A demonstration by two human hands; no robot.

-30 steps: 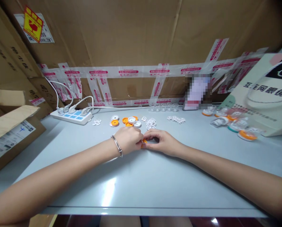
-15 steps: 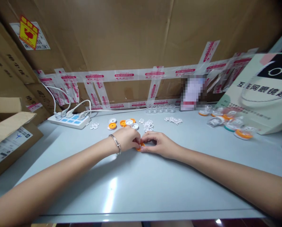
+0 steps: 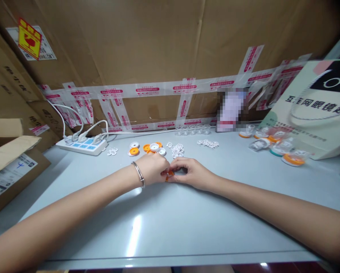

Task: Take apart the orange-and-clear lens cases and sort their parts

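Between my two hands, on the table, is a small orange round plastic part (image 3: pixel 169 174), mostly covered by fingers. My left hand (image 3: pixel 154 167), with a metal bangle at its wrist, is closed with its fingertips pressed to the part's left side. My right hand (image 3: pixel 194 172) curves around from the right, thumb and forefinger gripping the rim. Just beyond the hands lie orange and white round caps (image 3: pixel 154 147), some stacked. A pile of small white wheel-shaped pieces (image 3: pixel 177 149) sits beside them, and more small white pieces (image 3: pixel 208 143) lie farther right.
A power strip (image 3: pixel 83 145) with plugged-in cables stands at back left, near an open carton (image 3: pixel 12 167). Clear cups (image 3: pixel 192 130) line the back. A blurred-out phone (image 3: pixel 232 110) leans on cardboard. Assembled orange-and-clear containers (image 3: pixel 293 158) lie by a paper bag (image 3: pixel 315 110).
The left fingers have shifted slightly on the orange part, and more of its orange shows between the hands. The right hand keeps nearly the same place. The view has tilted a little.
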